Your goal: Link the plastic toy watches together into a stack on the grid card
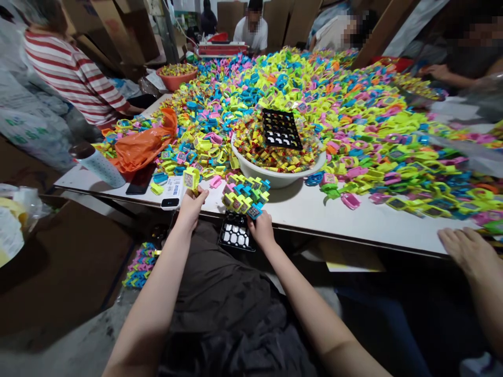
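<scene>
Raised just over the table's front edge, my left hand pinches a yellow toy watch. My right hand is closed at the lower right of a black compartment tray, with its fingers on a blue toy watch; the fingertips are partly hidden. Yellow, green and blue toy watches stand in rows over the tray's far part, while its near compartments show white. The tray juts over the table edge above my lap. A pink toy watch lies between my hands.
A white basin of small candy-like pieces carries another black tray. Heaped toy watches cover the table. Left are an orange bag, tumbler and phone. Another person's hand rests at right; several people sit around.
</scene>
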`<state>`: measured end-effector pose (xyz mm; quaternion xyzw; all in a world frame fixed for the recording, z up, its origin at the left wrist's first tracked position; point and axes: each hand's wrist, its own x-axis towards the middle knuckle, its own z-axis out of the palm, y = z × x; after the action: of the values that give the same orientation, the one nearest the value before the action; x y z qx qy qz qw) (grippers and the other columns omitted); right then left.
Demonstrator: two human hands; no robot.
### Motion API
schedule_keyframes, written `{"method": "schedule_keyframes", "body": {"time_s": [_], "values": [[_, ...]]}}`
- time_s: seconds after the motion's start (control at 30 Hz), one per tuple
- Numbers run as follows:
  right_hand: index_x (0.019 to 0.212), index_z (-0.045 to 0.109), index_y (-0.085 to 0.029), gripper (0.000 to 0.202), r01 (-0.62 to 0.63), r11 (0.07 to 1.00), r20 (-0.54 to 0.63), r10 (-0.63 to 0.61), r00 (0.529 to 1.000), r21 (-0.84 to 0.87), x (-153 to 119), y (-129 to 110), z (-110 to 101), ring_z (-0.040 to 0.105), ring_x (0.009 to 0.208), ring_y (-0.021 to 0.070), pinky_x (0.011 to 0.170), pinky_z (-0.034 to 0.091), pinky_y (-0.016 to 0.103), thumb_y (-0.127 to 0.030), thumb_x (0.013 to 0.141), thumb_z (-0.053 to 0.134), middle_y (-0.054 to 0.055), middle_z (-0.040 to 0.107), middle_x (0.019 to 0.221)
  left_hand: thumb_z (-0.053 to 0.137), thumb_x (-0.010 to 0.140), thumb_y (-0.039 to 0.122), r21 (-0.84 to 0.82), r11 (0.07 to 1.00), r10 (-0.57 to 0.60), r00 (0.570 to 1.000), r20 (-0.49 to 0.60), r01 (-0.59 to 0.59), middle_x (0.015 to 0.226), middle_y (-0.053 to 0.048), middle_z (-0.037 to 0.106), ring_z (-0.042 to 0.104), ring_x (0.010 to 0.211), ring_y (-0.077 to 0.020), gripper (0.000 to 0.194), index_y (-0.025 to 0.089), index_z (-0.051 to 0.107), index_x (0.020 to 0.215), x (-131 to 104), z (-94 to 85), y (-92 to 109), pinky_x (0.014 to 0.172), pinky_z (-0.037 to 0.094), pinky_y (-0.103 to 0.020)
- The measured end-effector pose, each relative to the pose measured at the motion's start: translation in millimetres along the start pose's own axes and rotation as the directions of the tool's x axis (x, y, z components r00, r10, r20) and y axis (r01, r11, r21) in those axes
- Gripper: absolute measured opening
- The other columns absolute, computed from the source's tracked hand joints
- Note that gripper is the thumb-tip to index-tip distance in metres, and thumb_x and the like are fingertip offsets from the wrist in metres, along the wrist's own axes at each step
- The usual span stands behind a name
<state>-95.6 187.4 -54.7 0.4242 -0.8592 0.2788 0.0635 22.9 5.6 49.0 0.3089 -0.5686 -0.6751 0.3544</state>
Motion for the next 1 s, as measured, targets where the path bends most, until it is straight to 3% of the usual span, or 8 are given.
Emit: {"method": "schedule_keyframes", "body": {"time_s": [1.0], "values": [[0.089,0.058,-0.014,0.014,-0.027,0.998,0.009,0.027,1.0,-0.049,1.0,-14.3,-19.7,0.046,0.084,0.0155,0.069,0.026,0.025,-0.021,0.081,0.048,0.006,0.058,0.086,0.067,0.056,0.034,0.06,0.997,0.041,0.999,-0.002,-0.041,0.071,0.003,0.044,0.04,0.058,-0.0048,0.038,0.014,0.043,0.077,-4.5,-12.6,-4.9,0.055,0.033,-0.017]]}}
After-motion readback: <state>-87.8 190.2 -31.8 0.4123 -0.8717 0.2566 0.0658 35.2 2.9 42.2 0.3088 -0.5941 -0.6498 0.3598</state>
